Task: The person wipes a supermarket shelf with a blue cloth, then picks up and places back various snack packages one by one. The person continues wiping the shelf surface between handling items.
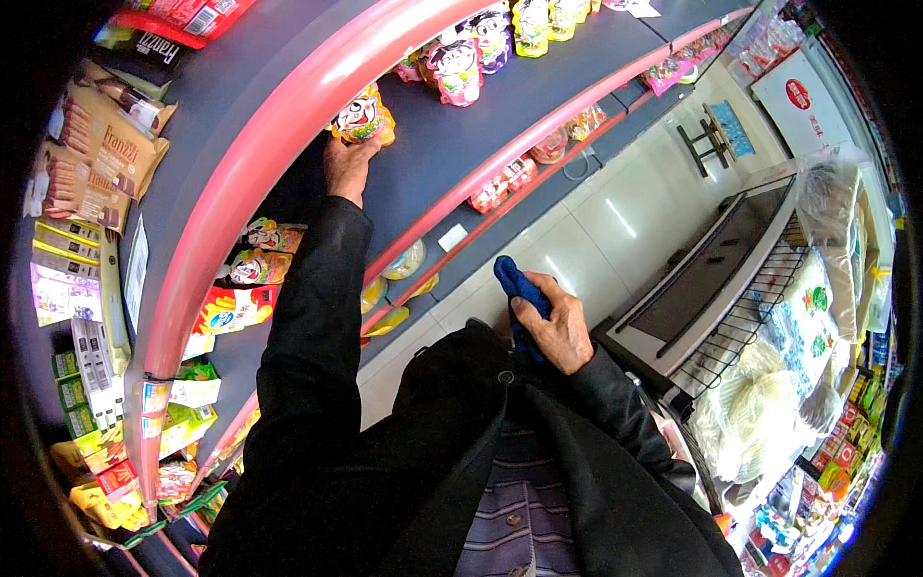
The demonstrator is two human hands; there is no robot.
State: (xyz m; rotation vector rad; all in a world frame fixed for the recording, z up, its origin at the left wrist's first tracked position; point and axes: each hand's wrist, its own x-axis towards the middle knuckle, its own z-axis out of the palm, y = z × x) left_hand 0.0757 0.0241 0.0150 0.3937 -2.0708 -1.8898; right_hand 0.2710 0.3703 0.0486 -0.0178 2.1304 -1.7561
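Observation:
My left hand (pixel 351 169) reaches onto a grey shelf and is closed on an orange-yellow pouch (pixel 363 117) printed with a cartoon face; part of its grip is hidden behind the pouch. Farther along the same shelf stand a pink pouch (pixel 455 75), a purple-and-white pouch (pixel 492 40) and several yellow ones. In front of my body, my right hand (pixel 561 330) is wrapped round a bunched dark blue cloth (pixel 520 288), held over the aisle floor and touching nothing else.
A thick pink rail (pixel 252 144) curves along the upper shelf edge. Brown snack bags (pixel 101 154) lie to the left. Red packs (pixel 502 186) sit on a lower shelf. Right of the tiled aisle (pixel 615 231) stand a black wire rack (pixel 745 313) and plastic-wrapped goods (pixel 769 404).

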